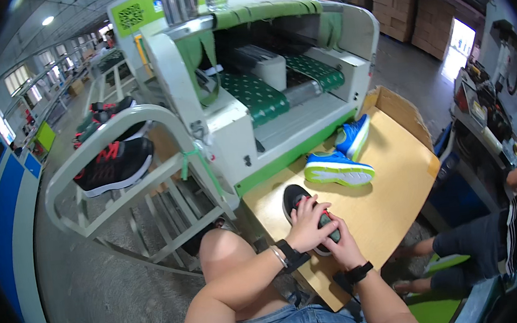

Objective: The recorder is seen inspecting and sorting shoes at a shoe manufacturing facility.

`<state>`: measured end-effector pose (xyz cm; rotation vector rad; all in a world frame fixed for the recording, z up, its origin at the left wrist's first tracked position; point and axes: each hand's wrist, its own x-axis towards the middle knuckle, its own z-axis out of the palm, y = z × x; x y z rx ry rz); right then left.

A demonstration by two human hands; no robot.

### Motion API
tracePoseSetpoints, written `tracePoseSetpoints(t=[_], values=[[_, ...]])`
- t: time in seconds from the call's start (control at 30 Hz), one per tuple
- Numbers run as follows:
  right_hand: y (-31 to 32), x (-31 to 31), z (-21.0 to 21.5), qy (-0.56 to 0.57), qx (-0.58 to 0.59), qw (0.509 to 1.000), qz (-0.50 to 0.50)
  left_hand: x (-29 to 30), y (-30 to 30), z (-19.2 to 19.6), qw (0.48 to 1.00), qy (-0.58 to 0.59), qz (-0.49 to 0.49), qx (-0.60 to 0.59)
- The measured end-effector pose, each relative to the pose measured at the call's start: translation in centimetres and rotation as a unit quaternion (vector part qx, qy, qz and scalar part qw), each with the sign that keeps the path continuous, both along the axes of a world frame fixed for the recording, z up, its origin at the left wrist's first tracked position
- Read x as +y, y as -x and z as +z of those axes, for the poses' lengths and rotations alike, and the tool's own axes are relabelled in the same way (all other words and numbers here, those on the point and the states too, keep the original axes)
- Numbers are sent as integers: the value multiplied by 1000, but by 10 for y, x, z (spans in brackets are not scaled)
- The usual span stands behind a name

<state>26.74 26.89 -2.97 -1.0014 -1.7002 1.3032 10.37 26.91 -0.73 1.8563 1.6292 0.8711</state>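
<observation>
A black sneaker [294,194] with red laces lies on the wooden tabletop [395,174], toe pointing away from me. My left hand [304,225] rests across its upper, fingers curled over the lace area. At the heel end, my right hand [343,246] grips the shoe around its opening, where a dark green patch shows between my hands. Both hands hide much of the shoe's middle. Beyond it are two blue sneakers with lime soles: the nearer sneaker [338,169] lies on its side, and the other sneaker [353,136] leans just behind it.
A white and green machine [225,133] with two green belts stands beyond the table. On the left, a metal rack [155,170] carries black-and-red sneakers [116,165]. Cardboard [403,115] edges the table's far right. Another person [471,238] is at the right.
</observation>
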Motion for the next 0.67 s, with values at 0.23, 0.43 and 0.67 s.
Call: tracePoseSetpoints(t=[0.23, 0.43, 0.67], values=[[-30, 76, 34, -131, -163, 978, -9, 10, 12, 3, 999, 21, 13, -23], [-37, 171, 44, -290, -375, 870, -133, 16, 18, 9, 996, 60, -40, -47], [-25, 175, 52, -186, -653, 734, -5, 24, 28, 6, 995, 71, -65, -40]])
